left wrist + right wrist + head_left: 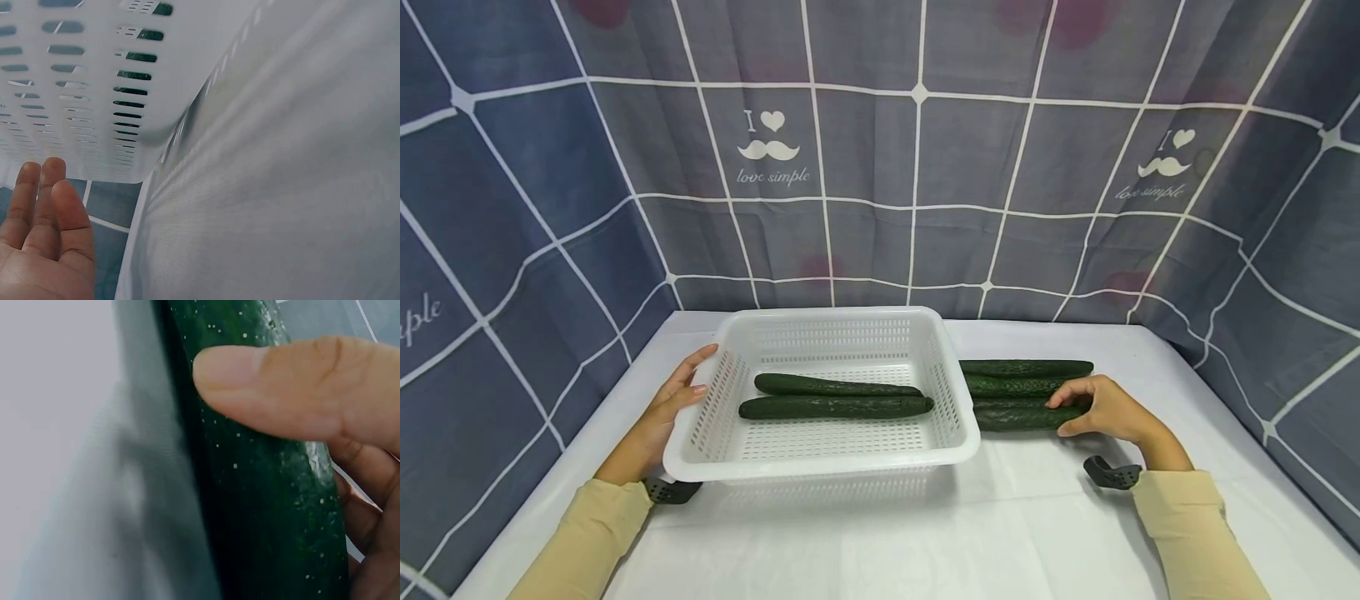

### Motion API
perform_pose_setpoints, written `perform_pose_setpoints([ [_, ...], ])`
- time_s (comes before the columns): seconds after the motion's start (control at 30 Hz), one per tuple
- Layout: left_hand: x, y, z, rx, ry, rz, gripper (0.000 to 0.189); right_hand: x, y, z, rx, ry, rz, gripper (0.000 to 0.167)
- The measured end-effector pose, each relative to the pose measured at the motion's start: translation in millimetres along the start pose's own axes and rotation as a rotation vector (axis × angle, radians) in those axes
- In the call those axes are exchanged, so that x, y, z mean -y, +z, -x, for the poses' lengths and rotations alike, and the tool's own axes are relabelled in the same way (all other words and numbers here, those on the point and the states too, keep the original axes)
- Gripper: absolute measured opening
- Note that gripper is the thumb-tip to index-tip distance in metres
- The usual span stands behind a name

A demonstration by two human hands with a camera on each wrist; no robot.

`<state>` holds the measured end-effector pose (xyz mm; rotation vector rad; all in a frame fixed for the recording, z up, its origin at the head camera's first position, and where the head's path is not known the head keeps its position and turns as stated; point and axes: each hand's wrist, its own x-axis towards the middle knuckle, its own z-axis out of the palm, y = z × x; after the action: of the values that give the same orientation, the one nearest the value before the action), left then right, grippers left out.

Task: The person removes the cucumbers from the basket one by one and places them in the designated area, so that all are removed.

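Two dark green cucumbers [835, 407] lie side by side in a white perforated plastic basket [820, 468]. My left hand [672, 398] rests against the basket's left side, fingertips at the rim. Seen from the left wrist, its fingers [45, 215] are straight next to the slotted wall. To the right of the basket, my right hand [1105, 408] grips the right end of the nearest cucumber [1018, 418] in a row on the table. In the right wrist view the thumb [250, 381] presses one side of that cucumber, with fingers curled behind it.
Behind the gripped cucumber lie more cucumbers [1026, 367], their left ends partly hidden by the basket rim. A white cloth [925, 542] covers the table. Grey-blue checked curtains [865, 167] enclose the back and both sides. A dark band [1111, 473] sits at each wrist.
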<state>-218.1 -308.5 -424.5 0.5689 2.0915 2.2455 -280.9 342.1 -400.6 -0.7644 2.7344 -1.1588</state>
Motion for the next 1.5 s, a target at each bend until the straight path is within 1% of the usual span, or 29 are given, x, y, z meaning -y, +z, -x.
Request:
perform_pose_setpoints([
  [0.2, 0.4, -0.5, -0.2, 0.01, 0.02, 0.021, 0.06, 2, 3, -3.8, 0.018, 0.017, 0.055, 0.036],
  [0.5, 0.9, -0.6, -0.5, -0.001, 0.002, 0.0, 0.06, 7, 8, -6.9, 0.024, 0.05, 0.088, 0.036],
  [0.67, -0.2, -0.7, 1.3, -0.003, 0.004, 0.002, 0.06, 10, 11, -9.2, 0.019, 0.03, 0.111, 0.038],
  [0.9, -0.6, 0.5, 1.2, 0.005, 0.023, 0.016, 0.06, 8, 17, -9.0, -0.005, -0.054, 0.153, 0.048],
  [1.03, -0.3, 1.5, 0.5, 0.003, 0.01, 0.036, 0.059, 10, 19, -8.1, -0.004, -0.055, 0.185, 0.05],
  [1.17, -0.2, 1.8, 0.7, -0.004, -0.007, 0.04, 0.058, 14, 17, -8.4, 0.03, -0.033, 0.205, 0.049],
  [1.3, -1.2, 1.8, 1.5, 0.001, -0.014, 0.045, 0.057, 20, 12, -8.2, 0.064, 0.006, 0.201, 0.046],
  [1.4, -2.6, 1.5, 2.0, 0.004, -0.021, 0.035, 0.056, 23, 9, -7.9, 0.061, 0.016, 0.192, 0.043],
  [1.5, -3.5, 0.8, 1.9, 0.008, -0.02, 0.032, 0.056, 26, 7, -8.4, 0.032, -0.01, 0.19, 0.041],
])
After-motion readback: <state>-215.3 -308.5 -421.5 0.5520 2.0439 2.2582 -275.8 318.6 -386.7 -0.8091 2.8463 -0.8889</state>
